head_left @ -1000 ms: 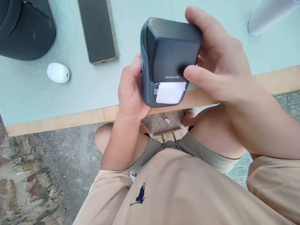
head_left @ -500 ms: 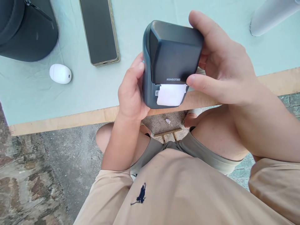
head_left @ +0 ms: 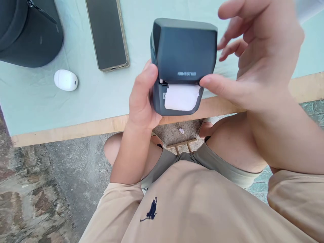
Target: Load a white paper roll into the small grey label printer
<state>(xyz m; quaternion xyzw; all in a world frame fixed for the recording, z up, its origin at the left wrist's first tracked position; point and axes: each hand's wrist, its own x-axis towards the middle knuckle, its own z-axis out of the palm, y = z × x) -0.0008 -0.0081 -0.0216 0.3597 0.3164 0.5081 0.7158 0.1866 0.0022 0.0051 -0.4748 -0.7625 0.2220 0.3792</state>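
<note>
Setting: a pale green table [head_left: 76, 108] stood over a stone floor.
Left hand [head_left: 141, 101]: wrapped around the label printer [head_left: 184, 57], held above the table edge.
Right hand [head_left: 253, 67]: fingers spread, thumb touching the lid by the white label [head_left: 181, 97].
Advice: steady the body, lift the lid gently.
Beyond: earbud case [head_left: 65, 80], phone [head_left: 106, 33].

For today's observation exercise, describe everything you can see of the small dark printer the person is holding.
The printer is a compact, rounded box in dark blue-grey matte plastic, with small pale lettering near its lid's lower edge. A strip of white label paper sticks out of the slot below the lid, and a narrow gap shows there. It is held above the table's edge, tilted toward the camera. The left hand grips its left side; the right hand has its fingers spread, only the thumb tip touching the lid's lower right corner.
</note>
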